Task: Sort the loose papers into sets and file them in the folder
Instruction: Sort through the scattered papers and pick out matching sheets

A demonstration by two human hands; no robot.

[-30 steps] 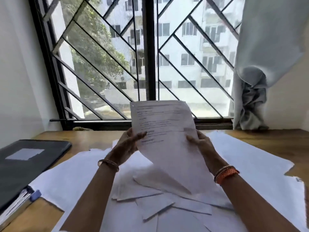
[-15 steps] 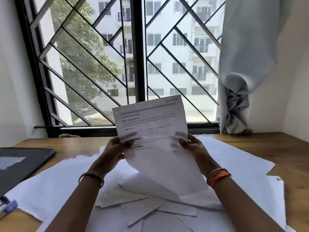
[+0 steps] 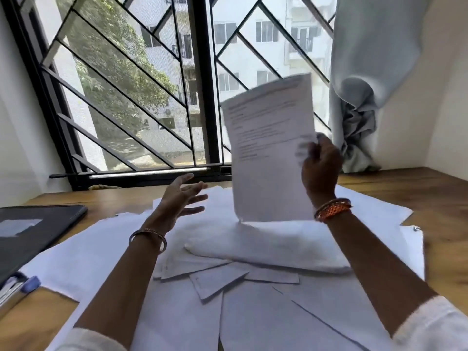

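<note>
Bright daylight through window; backlit interior dimmer. Motion blur on raised sheet. Wide-angle bending at edges.

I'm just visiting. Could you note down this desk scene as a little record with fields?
Right hand: grips a printed sheet, raised upright
Left hand: open, fingers spread, holding nothing
Loose papers: scattered across the wooden desk
Folder: dark, closed, at the left
Behind: barred window, grey curtain

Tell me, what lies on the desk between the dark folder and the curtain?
In the head view, loose white papers cover the desk between the folder and the curtain, overlapping in a heap.
</note>
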